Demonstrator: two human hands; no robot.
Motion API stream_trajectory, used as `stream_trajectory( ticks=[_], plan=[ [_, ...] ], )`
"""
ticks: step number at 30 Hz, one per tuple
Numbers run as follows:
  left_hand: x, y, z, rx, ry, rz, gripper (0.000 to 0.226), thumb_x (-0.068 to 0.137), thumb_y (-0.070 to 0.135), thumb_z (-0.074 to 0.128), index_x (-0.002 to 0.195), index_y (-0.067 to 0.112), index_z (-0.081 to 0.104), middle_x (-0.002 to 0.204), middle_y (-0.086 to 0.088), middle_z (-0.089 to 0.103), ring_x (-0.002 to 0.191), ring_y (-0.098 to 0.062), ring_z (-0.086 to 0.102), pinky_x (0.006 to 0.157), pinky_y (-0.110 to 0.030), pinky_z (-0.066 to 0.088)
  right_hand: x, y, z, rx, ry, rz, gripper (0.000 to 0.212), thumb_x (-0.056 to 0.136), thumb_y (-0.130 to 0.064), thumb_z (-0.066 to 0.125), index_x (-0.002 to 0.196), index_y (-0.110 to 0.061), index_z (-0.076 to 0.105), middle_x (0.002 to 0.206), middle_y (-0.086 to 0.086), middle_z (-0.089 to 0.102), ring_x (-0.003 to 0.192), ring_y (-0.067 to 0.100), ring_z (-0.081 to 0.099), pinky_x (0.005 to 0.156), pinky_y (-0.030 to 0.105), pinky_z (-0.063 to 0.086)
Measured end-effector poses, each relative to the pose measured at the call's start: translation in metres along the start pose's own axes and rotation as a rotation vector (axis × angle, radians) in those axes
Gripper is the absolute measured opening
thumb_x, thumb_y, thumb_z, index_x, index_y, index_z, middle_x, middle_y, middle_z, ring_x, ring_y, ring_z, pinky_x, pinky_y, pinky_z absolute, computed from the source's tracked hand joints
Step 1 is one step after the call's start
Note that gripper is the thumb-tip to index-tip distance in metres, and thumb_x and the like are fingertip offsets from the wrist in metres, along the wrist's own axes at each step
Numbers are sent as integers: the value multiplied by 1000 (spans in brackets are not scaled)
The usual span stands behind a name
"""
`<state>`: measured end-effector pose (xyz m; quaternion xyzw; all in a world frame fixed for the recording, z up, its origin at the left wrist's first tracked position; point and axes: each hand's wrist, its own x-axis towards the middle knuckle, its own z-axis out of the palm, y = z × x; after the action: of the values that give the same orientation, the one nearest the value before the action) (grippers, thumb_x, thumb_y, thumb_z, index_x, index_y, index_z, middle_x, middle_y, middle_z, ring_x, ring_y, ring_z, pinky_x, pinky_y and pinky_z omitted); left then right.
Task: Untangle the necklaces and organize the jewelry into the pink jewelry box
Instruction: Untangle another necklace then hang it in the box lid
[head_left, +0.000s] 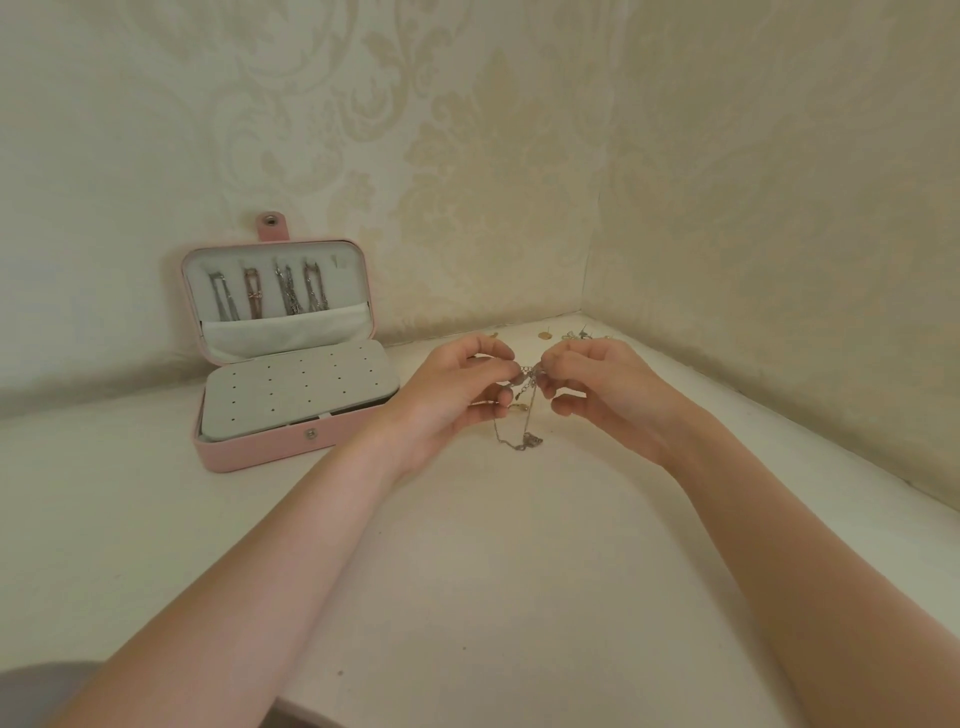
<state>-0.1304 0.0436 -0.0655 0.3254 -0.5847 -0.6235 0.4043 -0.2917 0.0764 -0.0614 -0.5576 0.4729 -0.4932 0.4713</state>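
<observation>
At the far left the pink, rounded-rectangle, leather-look jewelry box (291, 441) lies open on the white matte tabletop (467, 597). Its upright lid is lined in soft grey fabric, and four thin chains (270, 293), silver and rose-toned, hang there above a cloth pocket. One hook (340, 260) at the lid's right end looks free. Below lies a pale grey padded panel (298, 387) dotted with small holes, apparently for earrings.

To its right, the left hand (457, 395) pinches the upper end of a knotted cluster of fine silver and gold necklaces (524, 405) between thumb and curled fingers. The right hand (592, 384) pinches the same spot from the other side, near what looks like a small clasp and extender chain. Loose loops and a small pendant droop onto the table beneath the hands.

The risk, as I judge it, lies in the pull: the links look very fine, so drawing the hands apart hard could tighten the knot, kink a chain or snap a link. A slipped pinch could drop the bundle and let the loops re-tangle.

Further right, by the patterned cream wallpaper, lie small gold and silver earrings (571, 333), some disc-shaped. A sweeping forearm could scatter them.
</observation>
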Motion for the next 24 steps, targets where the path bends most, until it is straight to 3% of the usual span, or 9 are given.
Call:
stream_trajectory(
  ticks=[5,10,13,16,21,24],
  plan=[
    [0,1,-1,54,14,4,13,89,3,54,85,14,60,68,2,58,50,-6,48,53,-16,44,-1,-1,1,53,34,-8,22,89,-1,51,69,-5,58,71,3,59,65,12,50,59,24,38],
    [-1,0,-2,266,2,65,5,86,20,63,83,21,68,65,10,49,57,-3,41,64,-16,38,-1,-4,-3,136,98,-4,26,89,-1,49,66,-7,57,70,3,61,61,11,50,61,25,38],
    [-2,0,-1,379,31,145,2,82,22,69,80,22,70,64,4,38,54,-3,35,53,-11,31,0,-3,-3,99,107,9,28,88,0,51,62,-9,57,69,5,58,58,12,48,61,25,37],
    [-2,-1,-1,427,47,172,2,81,20,70,79,19,71,54,10,38,48,-1,35,49,-9,30,0,-3,0,78,90,14,29,88,0,51,61,-10,55,65,3,56,58,12,46,61,25,37],
    [-1,1,-3,250,43,82,8,87,22,62,80,21,67,60,18,51,61,1,45,63,-16,38,0,-2,0,119,102,11,20,88,0,54,70,-8,56,64,3,58,55,12,47,62,25,39],
    [-1,3,-3,66,15,50,15,89,17,59,76,20,66,78,10,63,76,-6,57,64,-19,42,0,0,2,116,70,16,16,88,0,57,74,-8,59,63,3,60,55,12,49,62,24,41]
  ],
)
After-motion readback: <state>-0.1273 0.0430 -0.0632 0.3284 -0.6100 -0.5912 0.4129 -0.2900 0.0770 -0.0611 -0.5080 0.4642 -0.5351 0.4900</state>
